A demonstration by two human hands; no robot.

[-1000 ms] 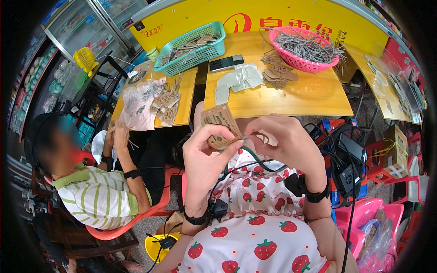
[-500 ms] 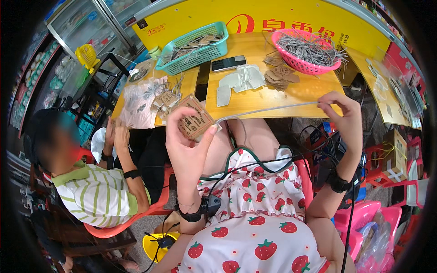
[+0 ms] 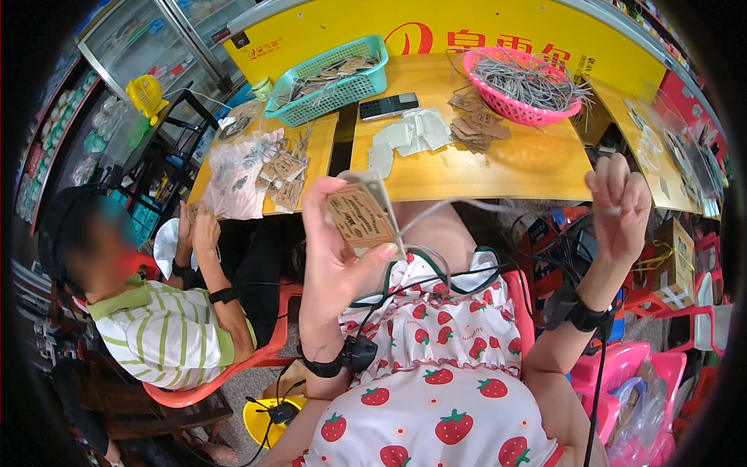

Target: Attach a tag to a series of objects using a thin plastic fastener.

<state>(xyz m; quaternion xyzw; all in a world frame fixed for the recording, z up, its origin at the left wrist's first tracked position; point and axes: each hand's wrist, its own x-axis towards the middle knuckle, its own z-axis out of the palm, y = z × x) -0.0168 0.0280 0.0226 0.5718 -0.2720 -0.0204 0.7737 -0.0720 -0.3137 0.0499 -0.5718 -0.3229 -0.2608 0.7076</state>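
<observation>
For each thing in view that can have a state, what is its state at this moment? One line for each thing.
Left hand: raised, shut on brown cardboard tag.
Right hand: raised apart to the right, pinching thin grey string.
Thin grey string: stretched from tag to right hand.
Teal plastic basket: holds tags.
Pink plastic basket: full of grey strings.
Black phone: lying flat on yellow table.

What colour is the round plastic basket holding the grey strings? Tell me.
Pink round plastic basket, clearest in the head view.
</observation>
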